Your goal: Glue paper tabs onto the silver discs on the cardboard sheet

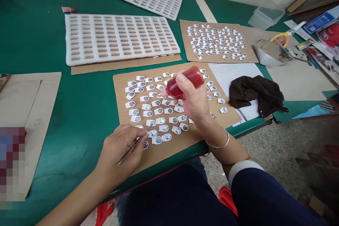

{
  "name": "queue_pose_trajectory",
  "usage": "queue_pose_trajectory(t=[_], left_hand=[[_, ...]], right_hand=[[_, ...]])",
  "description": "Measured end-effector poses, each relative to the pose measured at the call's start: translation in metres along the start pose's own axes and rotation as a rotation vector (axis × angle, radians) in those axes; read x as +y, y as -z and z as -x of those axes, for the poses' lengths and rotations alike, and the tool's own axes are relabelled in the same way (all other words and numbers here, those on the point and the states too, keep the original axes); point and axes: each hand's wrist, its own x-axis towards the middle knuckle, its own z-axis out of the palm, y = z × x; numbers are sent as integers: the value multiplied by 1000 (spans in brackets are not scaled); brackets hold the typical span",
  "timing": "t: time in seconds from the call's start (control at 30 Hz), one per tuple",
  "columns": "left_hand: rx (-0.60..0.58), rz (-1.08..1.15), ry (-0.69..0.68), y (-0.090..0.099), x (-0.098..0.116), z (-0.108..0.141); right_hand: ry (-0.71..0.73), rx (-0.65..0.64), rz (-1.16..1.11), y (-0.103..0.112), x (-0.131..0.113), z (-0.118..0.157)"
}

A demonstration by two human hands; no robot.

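My right hand (194, 100) is wrapped round a red squeeze bottle (186, 80), tilted with its pale nozzle pointing down to the left above a cardboard sheet (143, 160). Rows of small white tabs with round metallic centres (166, 137) lie on that sheet. At its lower left, my left hand (123, 146) pinches thin metal tweezers (132, 151), whose tip is at one of the tabs. The bottle's nozzle is in the air, apart from the tweezers. Part of the tabs is hidden behind my right hand and the bottle.
White slotted foam trays (122, 39) lie behind the sheet. A second cardboard (185, 39) with similar tabs is at the back right, near a clear plastic box (266, 16). Dark brown cloth (255, 93) lies on paper at the right. Cardboard (43, 113) is at the left.
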Motion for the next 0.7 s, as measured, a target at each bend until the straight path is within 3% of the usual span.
queue_pose_trajectory(t=[0.47, 0.7], left_hand=[[-45, 41, -6, -1, 2, -2], [-126, -60, -106, -1, 17, -14]], right_hand=[[-4, -9, 27, -3, 6, 2], [-22, -118, 20, -9, 15, 8]])
